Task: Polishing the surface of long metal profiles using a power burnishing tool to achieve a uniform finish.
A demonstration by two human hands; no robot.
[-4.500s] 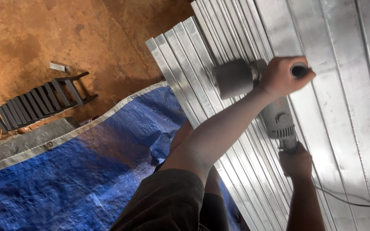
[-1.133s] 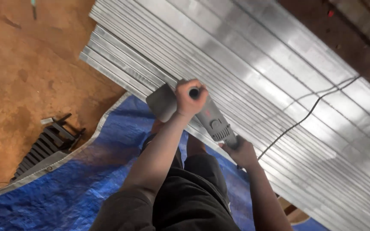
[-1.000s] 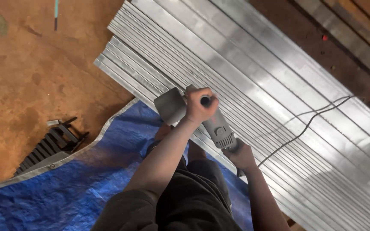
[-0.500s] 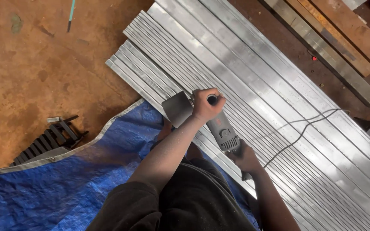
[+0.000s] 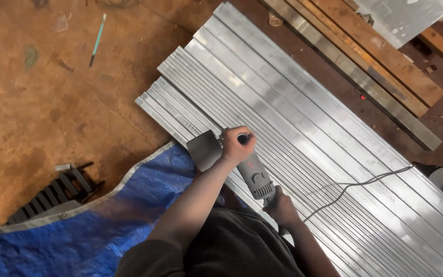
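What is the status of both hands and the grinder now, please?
Left hand grips side handle; right hand holds rear of angle grinder. Grinder over aluminium profiles. Power cord trails across them.

A single head-mounted camera looks steeply down from above the person's shoulders, at arm's length from both hands. Its field covers the stacked metal profiles running diagonally, the blue tarp at lower left and the surrounding dirt floor.

The grinder disc hides under its guard, the left hand covers the side handle, and the metal strips run off the right edge.
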